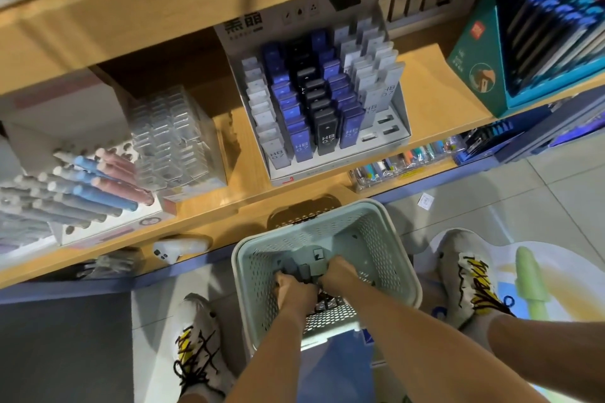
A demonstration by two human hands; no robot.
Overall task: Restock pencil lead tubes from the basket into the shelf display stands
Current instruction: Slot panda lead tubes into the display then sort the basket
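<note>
Reaching into the green basket (376, 239), both hands' fingers clutch dark lead tubes (306, 270).

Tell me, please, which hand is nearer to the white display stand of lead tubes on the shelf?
Right, narrowly. The right hand lies slightly farther forward in the basket, below the display stand; the left hand sits beside it, a little lower in the view. Both are down among the grey tubes.

A wooden shelf (435, 98) carries a white display stand (401, 127) filled with rows of lead tubes (324, 127). Left of it stand a clear plastic box (170, 141) and a pen stand (108, 232); a teal box (474, 75) sits at the right. Below, on the tiled floor (556, 180), a pale green basket (406, 271) rests between two shoes.
</note>
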